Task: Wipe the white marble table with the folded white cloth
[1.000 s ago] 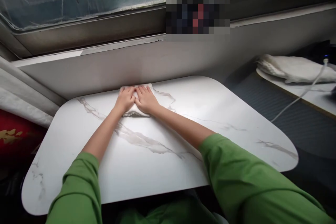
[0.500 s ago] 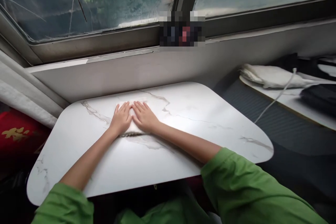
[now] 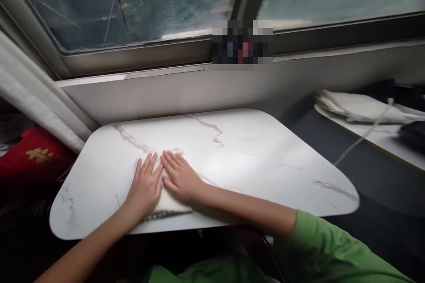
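A white folded cloth with a dark patterned edge lies on the white marbled table, close to its front edge. My left hand presses flat on the left part of this cloth, fingers stretched out and slightly spread. Against it, my right hand also lies flat on the cloth, its fingertips close to those of the left. Both palms face down, and neither hand grips the cloth. Much of the cloth is hidden beneath them.
Behind the table stand a low wall and a window. A white curtain hangs at the left above a red bag with a gold character. To the right, a fish-shaped object and a pale cable rest near a second surface.
Both hands have slid toward me across the table, and the cloth now lies nearer the front edge. The camera view has shifted slightly.
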Demonstrator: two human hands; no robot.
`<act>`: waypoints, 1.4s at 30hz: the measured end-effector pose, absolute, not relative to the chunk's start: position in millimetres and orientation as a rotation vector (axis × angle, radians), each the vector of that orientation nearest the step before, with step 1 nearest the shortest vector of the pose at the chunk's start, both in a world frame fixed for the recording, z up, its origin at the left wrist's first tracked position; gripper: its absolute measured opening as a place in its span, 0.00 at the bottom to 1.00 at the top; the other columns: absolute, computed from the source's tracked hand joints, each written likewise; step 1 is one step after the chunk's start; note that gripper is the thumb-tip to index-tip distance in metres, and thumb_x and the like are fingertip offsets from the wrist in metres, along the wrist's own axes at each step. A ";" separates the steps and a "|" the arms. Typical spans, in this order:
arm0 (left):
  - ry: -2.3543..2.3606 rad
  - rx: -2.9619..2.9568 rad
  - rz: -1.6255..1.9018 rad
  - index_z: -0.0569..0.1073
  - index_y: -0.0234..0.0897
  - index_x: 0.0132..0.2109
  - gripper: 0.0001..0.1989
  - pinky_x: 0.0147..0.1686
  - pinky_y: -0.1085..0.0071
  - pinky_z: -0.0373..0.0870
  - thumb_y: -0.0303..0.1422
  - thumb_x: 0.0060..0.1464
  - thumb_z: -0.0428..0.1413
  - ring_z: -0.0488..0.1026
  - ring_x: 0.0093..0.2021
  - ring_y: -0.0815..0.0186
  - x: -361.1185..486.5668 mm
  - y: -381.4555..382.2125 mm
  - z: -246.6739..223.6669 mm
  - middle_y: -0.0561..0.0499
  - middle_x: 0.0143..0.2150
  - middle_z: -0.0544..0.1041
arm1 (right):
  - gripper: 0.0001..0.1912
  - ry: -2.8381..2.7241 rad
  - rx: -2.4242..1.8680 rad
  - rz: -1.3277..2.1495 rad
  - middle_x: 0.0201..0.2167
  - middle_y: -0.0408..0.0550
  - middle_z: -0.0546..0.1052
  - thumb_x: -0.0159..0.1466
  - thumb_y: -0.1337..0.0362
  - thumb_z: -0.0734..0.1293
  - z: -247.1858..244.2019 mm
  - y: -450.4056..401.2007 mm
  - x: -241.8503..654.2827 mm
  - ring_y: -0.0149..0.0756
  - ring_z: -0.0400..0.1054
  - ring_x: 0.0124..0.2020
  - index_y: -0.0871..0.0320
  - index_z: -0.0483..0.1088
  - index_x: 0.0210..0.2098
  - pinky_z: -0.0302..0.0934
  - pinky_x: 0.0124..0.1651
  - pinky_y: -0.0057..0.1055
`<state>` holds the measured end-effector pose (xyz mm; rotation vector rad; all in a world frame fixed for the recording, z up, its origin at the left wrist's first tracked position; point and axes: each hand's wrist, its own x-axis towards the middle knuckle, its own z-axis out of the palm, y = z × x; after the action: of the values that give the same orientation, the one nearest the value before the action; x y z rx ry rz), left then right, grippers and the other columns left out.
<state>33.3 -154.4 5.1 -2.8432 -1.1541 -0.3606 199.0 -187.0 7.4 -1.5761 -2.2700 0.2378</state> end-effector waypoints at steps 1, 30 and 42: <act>-1.230 -2.832 -0.347 0.66 0.32 0.60 0.24 0.66 0.47 0.47 0.26 0.58 0.42 0.52 0.69 0.53 34.6 -140.3 7.4 0.39 0.67 0.59 | 0.32 -2.267 -1.589 0.200 0.67 0.66 0.53 0.67 0.60 0.55 5.5 -170.5 194.2 0.51 0.45 0.69 0.76 0.54 0.65 0.42 0.69 0.48; -1.497 -2.769 -0.289 0.58 0.25 0.65 0.25 0.68 0.57 0.42 0.29 0.64 0.37 0.48 0.70 0.59 -39.5 -92.3 8.0 0.40 0.69 0.57 | 0.31 -2.268 -1.595 0.109 0.67 0.68 0.53 0.69 0.61 0.50 -3.2 -121.9 99.1 0.55 0.42 0.69 0.77 0.52 0.66 0.35 0.69 0.53; -1.602 -2.681 -0.356 0.56 0.26 0.65 0.26 0.67 0.50 0.45 0.32 0.63 0.36 0.54 0.68 0.58 -142.2 -116.6 9.4 0.37 0.66 0.61 | 0.31 -2.353 -1.289 0.207 0.66 0.71 0.55 0.69 0.61 0.53 6.4 -133.2 17.7 0.57 0.44 0.68 0.78 0.53 0.65 0.35 0.68 0.54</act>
<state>-142.2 -116.6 9.4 -2.6809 -1.6019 -0.3563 17.7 -133.2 6.4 -1.2890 -2.3529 0.2075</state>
